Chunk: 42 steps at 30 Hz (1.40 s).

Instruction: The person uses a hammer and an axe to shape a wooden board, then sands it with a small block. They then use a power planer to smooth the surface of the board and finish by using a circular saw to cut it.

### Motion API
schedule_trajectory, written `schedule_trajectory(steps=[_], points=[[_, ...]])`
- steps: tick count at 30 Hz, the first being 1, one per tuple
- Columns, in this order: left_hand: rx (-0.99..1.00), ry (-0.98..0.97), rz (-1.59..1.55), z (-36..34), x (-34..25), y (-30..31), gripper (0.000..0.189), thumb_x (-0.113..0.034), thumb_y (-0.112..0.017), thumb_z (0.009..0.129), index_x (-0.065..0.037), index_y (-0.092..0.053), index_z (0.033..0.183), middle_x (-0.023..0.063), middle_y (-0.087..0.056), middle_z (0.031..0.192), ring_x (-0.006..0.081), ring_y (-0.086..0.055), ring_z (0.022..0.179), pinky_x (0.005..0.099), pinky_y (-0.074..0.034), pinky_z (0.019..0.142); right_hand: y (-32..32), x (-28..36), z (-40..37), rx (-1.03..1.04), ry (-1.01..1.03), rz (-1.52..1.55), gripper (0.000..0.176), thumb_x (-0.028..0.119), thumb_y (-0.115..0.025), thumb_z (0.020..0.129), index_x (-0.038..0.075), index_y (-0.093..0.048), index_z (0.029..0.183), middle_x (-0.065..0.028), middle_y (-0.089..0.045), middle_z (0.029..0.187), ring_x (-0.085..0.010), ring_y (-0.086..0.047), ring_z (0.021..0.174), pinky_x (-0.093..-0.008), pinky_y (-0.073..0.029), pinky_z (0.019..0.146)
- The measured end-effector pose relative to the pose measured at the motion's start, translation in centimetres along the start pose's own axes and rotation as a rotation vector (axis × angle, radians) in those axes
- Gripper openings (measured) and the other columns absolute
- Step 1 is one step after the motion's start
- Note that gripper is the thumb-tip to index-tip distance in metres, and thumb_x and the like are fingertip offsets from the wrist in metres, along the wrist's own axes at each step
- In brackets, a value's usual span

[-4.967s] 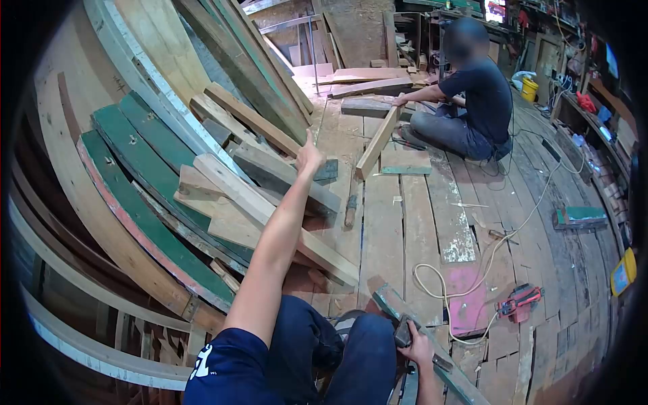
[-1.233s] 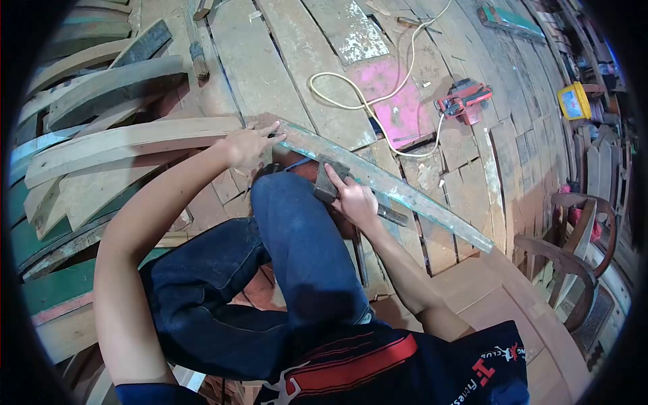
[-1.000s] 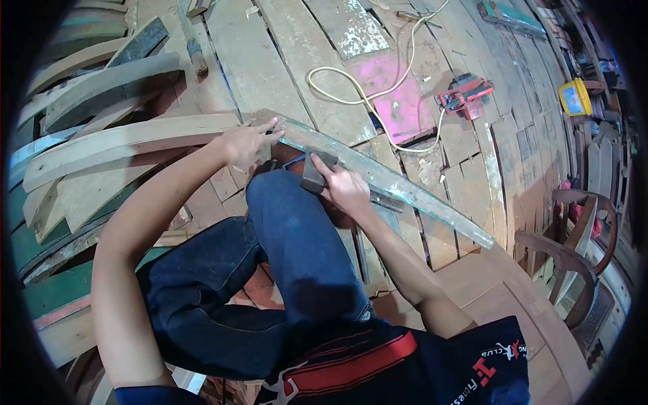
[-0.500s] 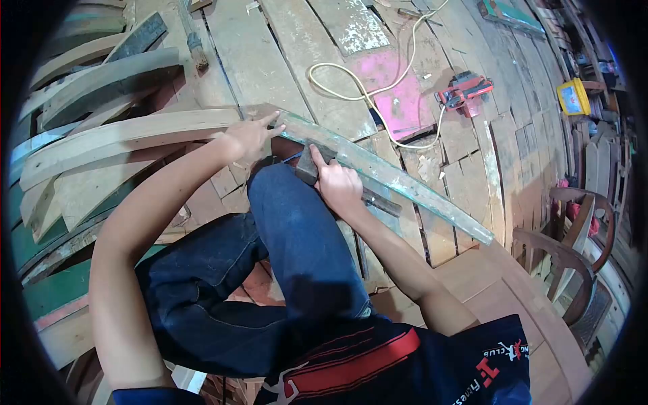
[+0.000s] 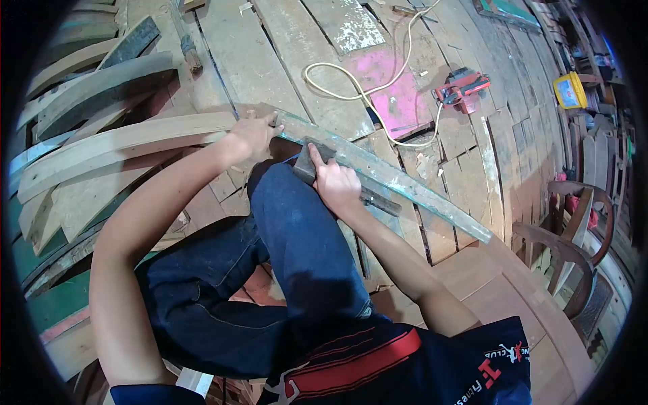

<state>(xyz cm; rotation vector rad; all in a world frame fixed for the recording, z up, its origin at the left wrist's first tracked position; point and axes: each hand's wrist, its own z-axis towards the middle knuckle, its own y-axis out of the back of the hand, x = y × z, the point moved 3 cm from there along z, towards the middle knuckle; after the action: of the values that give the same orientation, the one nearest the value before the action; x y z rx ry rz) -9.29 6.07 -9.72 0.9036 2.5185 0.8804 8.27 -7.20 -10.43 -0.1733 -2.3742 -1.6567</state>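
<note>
A long timber (image 5: 378, 167) with worn pale green paint slants across the floor in front of my knee. My left hand (image 5: 252, 135) is closed at its upper left end, thumb and fingertips right at the wood. My right hand (image 5: 337, 182) grips a dark, flat block-like tool (image 5: 305, 164), the index finger stretched along its face. The tool lies against the timber's near side, just above my raised knee (image 5: 287, 185). From beneath the hand a dark narrow bar (image 5: 381, 201) runs out to the right; its join to the block is hidden.
Curved wooden pieces (image 5: 121, 138) are stacked on the left. A red power tool (image 5: 462, 91) with a pale cord (image 5: 368, 94) lies on the plank floor beyond a pink board (image 5: 398, 101). A brush (image 5: 192, 55), a yellow bucket (image 5: 569, 91) and a wooden chair (image 5: 574, 253) stand farther out.
My left hand's fingers have drawn in, from stretched apart to closer around the timber's end. My right hand and its dark tool stay in nearly the same place.
</note>
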Motion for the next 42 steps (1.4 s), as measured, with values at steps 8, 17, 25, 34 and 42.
schedule_trajectory(steps=[8, 17, 25, 34, 42], points=[[-0.322, -0.136, -0.012, 3.9, 3.3, -0.2, 0.093, -0.030, -0.076, 0.081, -0.002, -0.025, 0.153, 0.0185, -0.052, 0.140, 0.0374, -0.043, 0.135, 0.0505, -0.034, 0.112, -0.8, 0.2, 0.0, -0.091, 0.010, -0.087, 0.085, 0.021, -0.075, 0.072, 0.020, -0.043, 0.151, -0.0139, -0.068, 0.078, -0.0292, -0.069, 0.059, -0.0415, -0.056, 0.056], [-0.356, -0.104, 0.177, 5.7, 2.9, -2.3, 0.068, -0.038, -0.075, 0.084, -0.005, -0.047, 0.136, 0.0140, -0.058, 0.131, 0.0328, -0.051, 0.129, 0.0444, -0.038, 0.108, 0.3, -0.9, 0.4, 0.092, -0.168, 0.054, 0.087, 0.019, -0.070, 0.081, 0.016, -0.028, 0.158, -0.0208, -0.070, 0.085, -0.0360, -0.073, 0.079, -0.0469, -0.059, 0.070], [-0.130, -0.036, 0.062, 4.5, 2.8, 1.0, 0.076, -0.042, -0.077, 0.079, -0.005, -0.045, 0.138, 0.0154, -0.054, 0.136, 0.0364, -0.045, 0.134, 0.0499, -0.038, 0.109, 4.7, -4.0, -1.5, -0.132, -0.368, 0.669, 0.075, 0.022, -0.074, 0.078, 0.001, -0.046, 0.144, -0.0266, -0.070, 0.089, -0.0374, -0.072, 0.085, -0.0468, -0.055, 0.078], [0.009, -0.075, -0.226, 8.3, 11.3, -0.8, 0.057, -0.033, -0.058, 0.092, -0.004, -0.050, 0.141, 0.0243, -0.066, 0.123, 0.0366, -0.065, 0.114, 0.0494, -0.050, 0.098, 8.4, -0.4, 2.9, -0.290, -0.316, 1.227, 0.062, 0.042, -0.063, 0.095, 0.001, -0.051, 0.140, -0.0220, -0.069, 0.085, -0.0357, -0.070, 0.083, -0.0430, -0.054, 0.076], [0.110, 0.230, -1.033, 5.5, 17.3, 4.1, 0.055, -0.041, -0.045, 0.100, -0.007, -0.049, 0.144, 0.0168, -0.061, 0.135, 0.0314, -0.065, 0.110, 0.0427, -0.051, 0.092, 5.8, 11.7, 3.4, -0.807, -0.123, 1.031, 0.071, 0.026, -0.072, 0.087, -0.009, -0.044, 0.142, -0.0291, -0.069, 0.086, -0.0441, -0.069, 0.076, -0.0447, -0.055, 0.072]])
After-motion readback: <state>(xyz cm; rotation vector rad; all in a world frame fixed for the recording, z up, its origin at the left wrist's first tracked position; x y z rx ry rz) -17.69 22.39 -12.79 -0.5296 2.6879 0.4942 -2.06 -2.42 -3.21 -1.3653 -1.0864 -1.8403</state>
